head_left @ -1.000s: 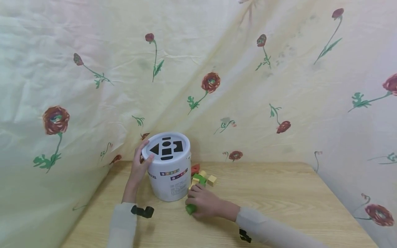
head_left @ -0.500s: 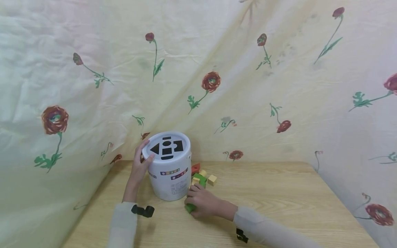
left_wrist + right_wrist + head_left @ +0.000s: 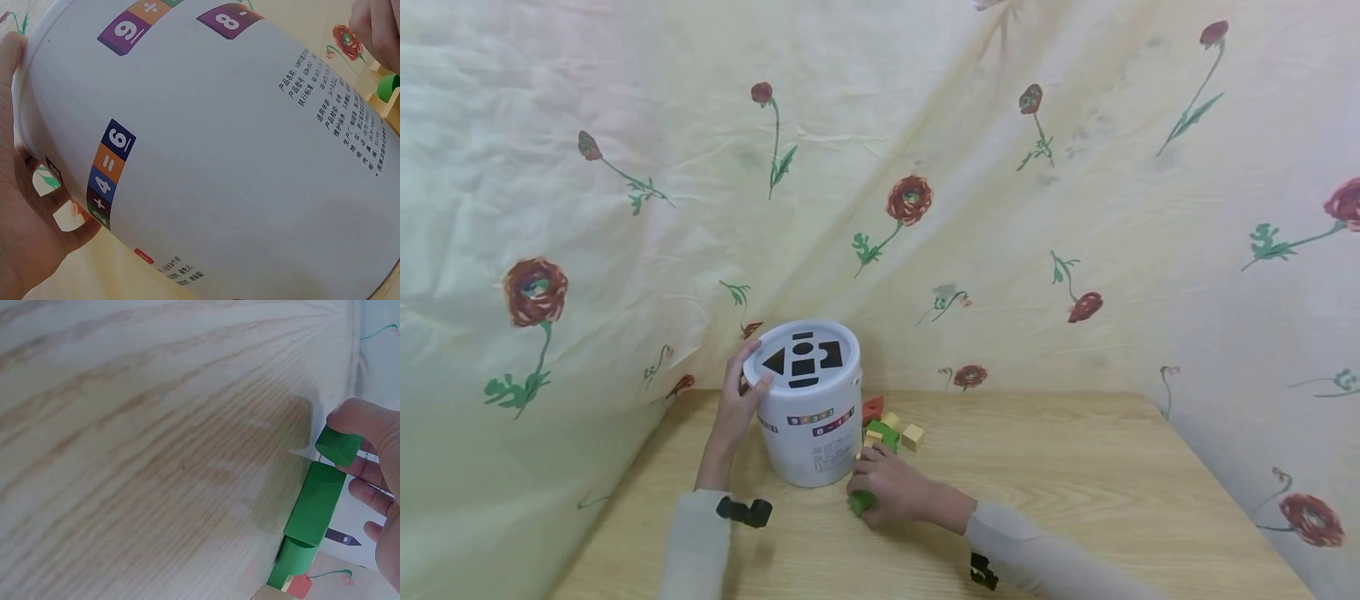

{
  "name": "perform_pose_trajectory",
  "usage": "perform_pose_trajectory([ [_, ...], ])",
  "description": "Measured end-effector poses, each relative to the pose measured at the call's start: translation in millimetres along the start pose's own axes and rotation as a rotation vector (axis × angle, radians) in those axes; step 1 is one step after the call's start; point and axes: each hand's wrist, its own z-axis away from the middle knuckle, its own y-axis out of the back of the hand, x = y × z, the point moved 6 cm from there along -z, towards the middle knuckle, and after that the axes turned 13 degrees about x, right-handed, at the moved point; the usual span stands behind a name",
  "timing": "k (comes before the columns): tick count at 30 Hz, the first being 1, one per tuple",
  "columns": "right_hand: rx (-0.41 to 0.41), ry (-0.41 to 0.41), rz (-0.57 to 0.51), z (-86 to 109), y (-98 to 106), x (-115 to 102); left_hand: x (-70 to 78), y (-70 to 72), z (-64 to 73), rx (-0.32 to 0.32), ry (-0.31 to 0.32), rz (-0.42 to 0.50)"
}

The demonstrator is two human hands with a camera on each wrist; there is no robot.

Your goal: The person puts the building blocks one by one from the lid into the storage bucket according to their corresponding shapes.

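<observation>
A white bucket (image 3: 812,437) with printed sums on its side stands upright on the table, its lid (image 3: 815,340) pierced by several dark shaped holes. At the bucket's left, my left hand (image 3: 739,400) grips the lid's edge, thumb in front and fingers round the far side. My right hand (image 3: 891,487) is low beside the bucket's right side, pinching a small green block (image 3: 338,447) between thumb and fingers. Just past that block in the right wrist view lie a long green block (image 3: 316,503) and a rounded green block (image 3: 296,556).
Right of the bucket, loose blocks lie close together: a red one (image 3: 872,408), a green one (image 3: 886,434) and a pale wooden cube (image 3: 912,437) among them. Floral cloth (image 3: 985,242) hangs behind the wooden table (image 3: 1060,475).
My right hand and the green block in it have shifted very slightly left, towards the bucket. The left hand and bucket stay in place.
</observation>
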Motion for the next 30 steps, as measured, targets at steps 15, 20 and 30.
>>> perform_pose_trajectory([
  [15,0.085,-0.13,-0.151,-4.4,28.9,15.7,-0.3,0.1,-0.2,-0.02,0.01,-0.002],
  [20,0.085,-0.156,-0.171,-11.1,49.9,22.1,-1.9,-1.3,-1.4,-0.029,0.007,0.012],
  [30,0.129,-0.136,-0.22,-28.7,99.6,20.5,-1.2,0.1,-3.5,-0.015,-0.022,-0.012],
])
